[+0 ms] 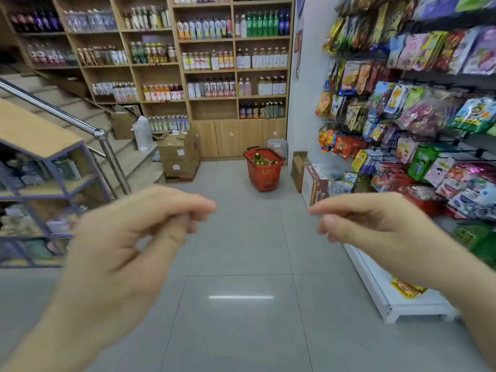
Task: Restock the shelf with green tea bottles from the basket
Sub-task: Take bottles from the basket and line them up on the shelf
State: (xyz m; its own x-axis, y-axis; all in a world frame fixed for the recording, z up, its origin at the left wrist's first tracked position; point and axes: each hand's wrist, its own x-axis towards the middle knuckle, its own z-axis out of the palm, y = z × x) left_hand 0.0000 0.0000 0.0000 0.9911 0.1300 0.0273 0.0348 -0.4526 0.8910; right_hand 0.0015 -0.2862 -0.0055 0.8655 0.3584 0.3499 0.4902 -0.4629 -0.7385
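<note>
Left hand [126, 237], right hand [375, 226], fingers [188, 205] loosely curled, empty, basket [264, 174] well ahead

Bare floor [241, 237] up to basket [264, 173]
</note>
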